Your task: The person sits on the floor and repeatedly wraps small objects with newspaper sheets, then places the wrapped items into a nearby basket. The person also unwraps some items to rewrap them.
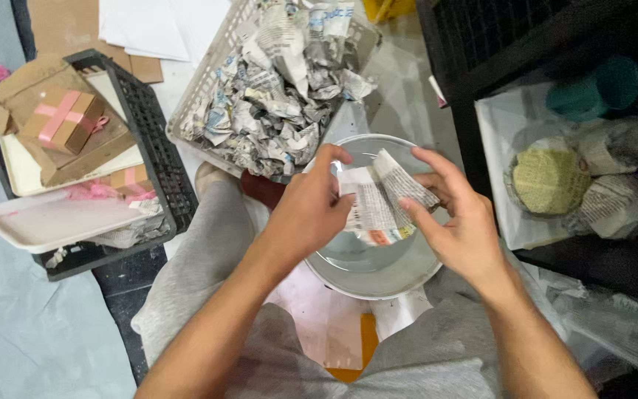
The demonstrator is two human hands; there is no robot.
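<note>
Above the person's lap, over a clear glass bowl [378, 270] that rests between the knees, both hands work a sheet of newspaper [379, 203]. The left hand [306, 210] has its grip pinched on the sheet's left edge, thumb on top; the right hand [461, 222] grasps the right side, fingers curled over a fold. The paper looks light, limp and already creased, so it should crumple readily and tear if pulled hard; edges and folds give the surest hold. The bowl beneath seems smooth, stiff and breakable, likely slippery on bare glass, best taken by the rim with both hands. Just beyond the hands stands a white basket [195, 103] heaped with crumpled newspaper [282, 96], and to the right lie paper-wrapped bundles [614, 203].
</note>
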